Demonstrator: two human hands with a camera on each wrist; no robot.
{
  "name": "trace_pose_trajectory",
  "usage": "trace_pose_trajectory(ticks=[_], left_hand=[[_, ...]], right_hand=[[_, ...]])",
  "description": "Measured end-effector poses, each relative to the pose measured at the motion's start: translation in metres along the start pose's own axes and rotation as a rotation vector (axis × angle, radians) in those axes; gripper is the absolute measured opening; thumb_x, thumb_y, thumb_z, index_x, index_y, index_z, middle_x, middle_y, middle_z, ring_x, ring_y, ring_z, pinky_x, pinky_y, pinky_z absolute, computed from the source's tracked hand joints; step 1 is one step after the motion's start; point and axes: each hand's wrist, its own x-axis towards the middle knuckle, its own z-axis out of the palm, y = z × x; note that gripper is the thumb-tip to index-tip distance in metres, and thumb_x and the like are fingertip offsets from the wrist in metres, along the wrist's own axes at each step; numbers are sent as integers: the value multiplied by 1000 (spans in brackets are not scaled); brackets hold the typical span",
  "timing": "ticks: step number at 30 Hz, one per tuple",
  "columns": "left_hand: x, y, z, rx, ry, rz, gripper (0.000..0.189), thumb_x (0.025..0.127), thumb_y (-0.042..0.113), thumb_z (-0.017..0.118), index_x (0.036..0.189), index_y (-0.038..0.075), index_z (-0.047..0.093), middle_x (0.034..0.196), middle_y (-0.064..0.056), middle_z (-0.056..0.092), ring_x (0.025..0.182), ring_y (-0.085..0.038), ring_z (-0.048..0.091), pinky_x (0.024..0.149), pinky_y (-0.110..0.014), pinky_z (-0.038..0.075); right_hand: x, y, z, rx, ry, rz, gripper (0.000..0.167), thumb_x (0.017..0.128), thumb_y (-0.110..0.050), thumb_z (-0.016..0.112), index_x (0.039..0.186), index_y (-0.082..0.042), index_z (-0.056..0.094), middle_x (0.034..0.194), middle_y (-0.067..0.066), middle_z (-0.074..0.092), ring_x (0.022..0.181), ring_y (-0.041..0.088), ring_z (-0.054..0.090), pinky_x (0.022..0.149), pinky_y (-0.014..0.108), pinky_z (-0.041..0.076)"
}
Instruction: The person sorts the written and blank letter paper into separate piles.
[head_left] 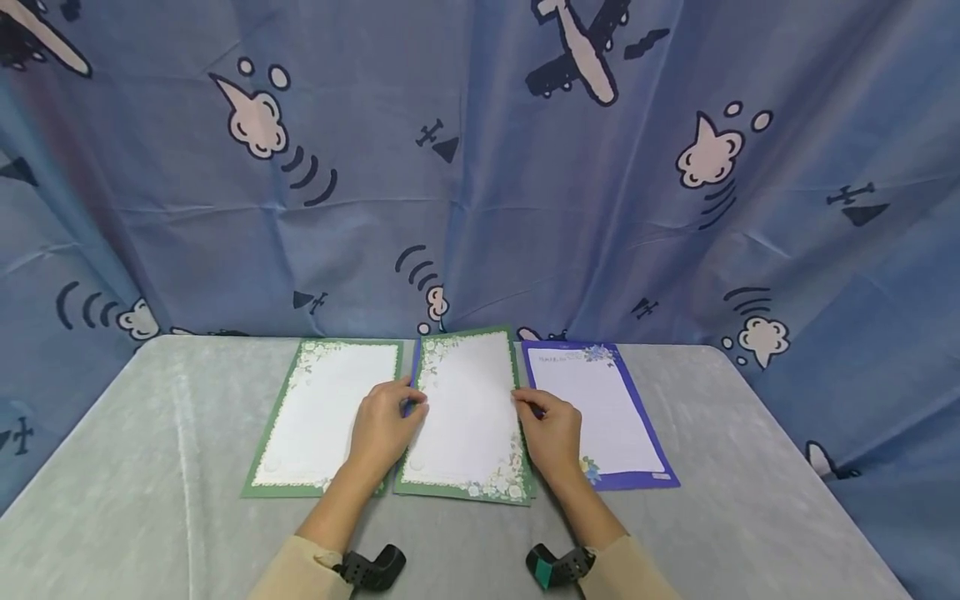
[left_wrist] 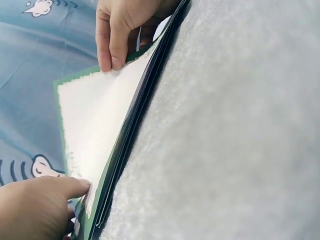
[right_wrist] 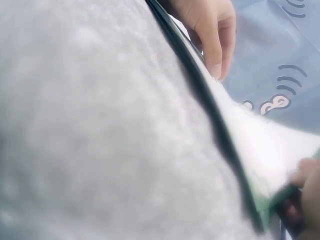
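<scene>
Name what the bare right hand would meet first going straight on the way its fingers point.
Probably the middle green-bordered rectangular white paper sheet, whose right edge the right hand pinches; exact depth is unclear.

Left grip (head_left: 382, 423), right grip (head_left: 552, 429) – both pinching, forearms (head_left: 339, 507) angled inward

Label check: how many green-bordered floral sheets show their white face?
2: the left sheet, partly behind the left hand; the middle sheet, between that and the right hand. More may be hidden beneath the middle sheet, where other edges show.
</scene>
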Motion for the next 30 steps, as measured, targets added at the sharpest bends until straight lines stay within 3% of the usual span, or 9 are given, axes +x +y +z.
trace_pose_trajectory(ticks=[3, 7, 14, 18, 22, 26, 30], left_hand=[[0, -1, -1, -11, -5, -18, 9, 86, 15, 78, 93, 9, 80, 134, -15, 67, 128, -37, 60, 110, -52, 46], [0, 0, -2, -41, -26, -38, 11, 89, 18, 75, 95, 10, 80, 137, -14, 66, 130, -37, 59, 111, -53, 45], [3, 3, -8, -194, -66, -87, 17, 94, 19, 71, 107, 14, 78, 133, -10, 69, 131, -33, 59, 112, -51, 45], [5, 5, -11, -313, -57, -119, 19, 94, 16, 70, 111, 15, 77, 122, -8, 73, 111, -26, 68, 96, -43, 55], [10, 11, -16, -394, -51, -178, 18, 93, 12, 71, 110, 13, 78, 105, -7, 73, 87, -17, 62, 77, -31, 52], [14, 18, -27, -451, -67, -218, 19, 93, 11, 71, 110, 12, 78, 100, -7, 69, 82, -16, 51, 74, -27, 45], [17, 25, -42, -467, -88, -205, 21, 94, 13, 71, 113, 12, 78, 111, -9, 70, 85, -16, 53, 77, -28, 46]], right_hand=[[1, 0, 0, 10, -25, 37, 12, 84, 4, 76, 92, -2, 81, 95, 13, 80, 88, 28, 77, 73, 8, 52], [4, -3, -3, 48, -35, 154, 13, 87, 2, 74, 96, -4, 82, 98, 13, 80, 93, 27, 76, 73, 7, 51], [12, -11, -8, 154, -33, 349, 16, 91, -2, 71, 102, -5, 81, 104, 16, 78, 87, 0, 67, 72, 9, 49], [15, -13, -9, 218, -52, 399, 17, 92, -2, 70, 106, -3, 80, 111, 18, 76, 88, -6, 64, 74, 10, 50], [17, -16, -10, 253, -58, 422, 18, 92, -2, 70, 108, -1, 78, 114, 19, 75, 90, -5, 65, 75, 10, 51], [20, -22, -14, 289, -85, 456, 20, 93, -4, 69, 112, -1, 77, 112, 12, 77, 86, -2, 64, 74, 15, 53], [24, -30, -21, 339, -160, 509, 25, 96, -7, 66, 120, -5, 75, 110, -2, 75, 83, 4, 61, 73, 22, 54]])
